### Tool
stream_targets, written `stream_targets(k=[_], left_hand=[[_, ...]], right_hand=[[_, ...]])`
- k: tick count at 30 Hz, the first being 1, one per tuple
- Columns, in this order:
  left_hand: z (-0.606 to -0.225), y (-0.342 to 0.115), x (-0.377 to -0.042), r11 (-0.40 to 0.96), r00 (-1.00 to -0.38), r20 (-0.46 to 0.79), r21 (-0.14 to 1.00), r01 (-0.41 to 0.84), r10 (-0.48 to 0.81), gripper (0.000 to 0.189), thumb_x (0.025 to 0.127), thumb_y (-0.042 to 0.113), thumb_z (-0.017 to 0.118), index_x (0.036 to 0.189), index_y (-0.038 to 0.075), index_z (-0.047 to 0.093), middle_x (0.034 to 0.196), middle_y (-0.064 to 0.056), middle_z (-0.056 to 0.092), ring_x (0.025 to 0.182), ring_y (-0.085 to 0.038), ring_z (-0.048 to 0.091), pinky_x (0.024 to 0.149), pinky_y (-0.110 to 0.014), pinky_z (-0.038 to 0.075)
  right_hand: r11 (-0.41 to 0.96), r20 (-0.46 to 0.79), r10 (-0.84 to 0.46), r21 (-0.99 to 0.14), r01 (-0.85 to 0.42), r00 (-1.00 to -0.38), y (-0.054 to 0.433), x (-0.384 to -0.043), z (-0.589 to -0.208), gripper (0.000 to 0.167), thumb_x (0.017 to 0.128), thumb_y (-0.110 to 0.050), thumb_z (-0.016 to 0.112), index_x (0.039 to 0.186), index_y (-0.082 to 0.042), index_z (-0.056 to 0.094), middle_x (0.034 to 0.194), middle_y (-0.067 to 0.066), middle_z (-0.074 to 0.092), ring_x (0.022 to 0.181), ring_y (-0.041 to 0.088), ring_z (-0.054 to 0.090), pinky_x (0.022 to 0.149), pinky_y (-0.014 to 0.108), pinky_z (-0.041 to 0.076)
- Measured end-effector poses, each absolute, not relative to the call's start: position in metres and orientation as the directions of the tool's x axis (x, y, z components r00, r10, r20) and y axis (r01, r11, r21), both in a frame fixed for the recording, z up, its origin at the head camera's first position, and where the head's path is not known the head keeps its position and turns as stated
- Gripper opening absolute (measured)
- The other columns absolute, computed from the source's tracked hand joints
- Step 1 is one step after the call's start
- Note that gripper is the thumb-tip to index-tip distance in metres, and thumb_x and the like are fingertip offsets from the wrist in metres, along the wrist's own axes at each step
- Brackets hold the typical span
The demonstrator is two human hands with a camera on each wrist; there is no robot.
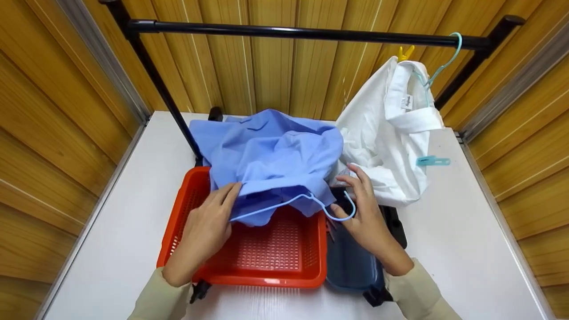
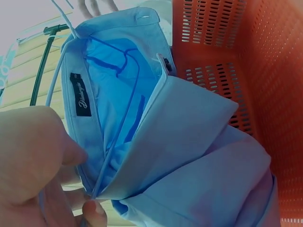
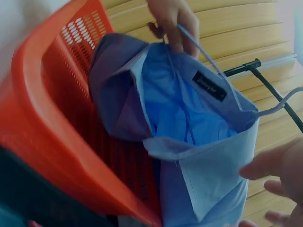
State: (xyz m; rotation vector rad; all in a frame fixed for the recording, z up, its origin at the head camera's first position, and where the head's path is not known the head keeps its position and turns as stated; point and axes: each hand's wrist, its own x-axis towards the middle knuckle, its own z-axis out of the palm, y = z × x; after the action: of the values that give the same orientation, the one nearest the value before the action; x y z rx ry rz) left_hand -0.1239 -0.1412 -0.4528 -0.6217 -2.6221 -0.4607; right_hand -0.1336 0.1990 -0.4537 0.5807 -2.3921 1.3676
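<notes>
A blue collared shirt [image 1: 275,155] lies bunched over the red basket, its neck facing me. My left hand [image 1: 209,222] pinches one arm of a light blue hanger [image 1: 271,207] together with the shirt's edge. The left wrist view shows the dark neck label [image 2: 80,94] and the hanger [image 2: 111,151] running through the neck opening. Beside the hanger's hook, my right hand [image 1: 362,213] is spread with loosely bent fingers and grips nothing. In the right wrist view its fingers [image 3: 258,168] are just off the shirt [image 3: 208,175].
The red basket [image 1: 242,281] stands below, with a dark blue bin [image 1: 355,262] to its right. A black rack's bar [image 1: 302,33] crosses at the back. White clothing [image 1: 378,129] hangs at right on a mint hanger [image 1: 444,66], with a yellow clip [image 1: 405,54] and a teal clip [image 1: 433,161].
</notes>
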Motion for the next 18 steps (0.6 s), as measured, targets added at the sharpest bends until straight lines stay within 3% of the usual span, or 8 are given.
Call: stream_targets(k=[2,4,9,11,18], left_hand=[[-0.453,-0.142,-0.124,0.839,-0.816,0.448,0.221,0.497,0.365,0.071,0.079,-0.016,0.072,0.147,-0.001,0.058,0.139,-0.020,0.064,0.121,-0.039,0.064,0.065,-0.049,0.060],[-0.452,-0.142,-0.123,0.831,-0.811,0.446,0.221,0.510,0.379,0.071,0.080,-0.017,0.070,0.148,0.000,0.058,0.140,-0.019,0.064,0.122,-0.038,0.064,0.064,-0.048,0.060],[-0.452,-0.144,-0.122,0.811,-0.794,0.448,0.220,0.543,0.411,0.067,0.083,-0.016,0.068,0.147,0.001,0.059,0.139,-0.018,0.064,0.120,-0.037,0.065,0.064,-0.043,0.060],[-0.452,-0.145,-0.121,0.801,-0.788,0.449,0.223,0.555,0.420,0.067,0.083,-0.016,0.068,0.147,0.002,0.059,0.139,-0.018,0.065,0.120,-0.037,0.065,0.065,-0.042,0.061],[-0.451,-0.149,-0.120,0.771,-0.775,0.448,0.248,0.586,0.445,0.070,0.081,-0.018,0.069,0.147,0.005,0.061,0.139,-0.015,0.066,0.120,-0.035,0.066,0.068,-0.042,0.061]], right_hand=[[0.509,0.494,-0.223,-0.676,-0.533,-0.840,0.200,-0.136,-0.454,0.062,0.087,0.001,0.075,0.145,-0.002,0.053,0.165,0.025,0.029,0.140,0.046,0.045,0.101,0.062,0.048],[0.539,0.511,-0.267,-0.623,-0.566,-0.817,0.200,-0.139,-0.454,0.071,0.085,0.003,0.076,0.150,-0.005,0.051,0.168,0.025,0.024,0.147,0.046,0.038,0.106,0.065,0.044],[0.581,0.563,-0.346,-0.499,-0.643,-0.750,0.199,-0.149,-0.457,0.077,0.077,0.008,0.074,0.151,-0.005,0.053,0.168,0.028,0.026,0.151,0.048,0.031,0.117,0.051,0.036],[0.599,0.575,-0.354,-0.467,-0.651,-0.738,0.198,-0.152,-0.459,0.076,0.075,0.010,0.072,0.148,-0.004,0.055,0.166,0.029,0.031,0.150,0.053,0.030,0.119,0.051,0.034],[0.606,0.604,-0.380,-0.410,-0.682,-0.700,0.191,-0.160,-0.462,0.074,0.074,0.009,0.078,0.145,-0.002,0.059,0.161,0.032,0.038,0.143,0.066,0.031,0.113,0.074,0.029]])
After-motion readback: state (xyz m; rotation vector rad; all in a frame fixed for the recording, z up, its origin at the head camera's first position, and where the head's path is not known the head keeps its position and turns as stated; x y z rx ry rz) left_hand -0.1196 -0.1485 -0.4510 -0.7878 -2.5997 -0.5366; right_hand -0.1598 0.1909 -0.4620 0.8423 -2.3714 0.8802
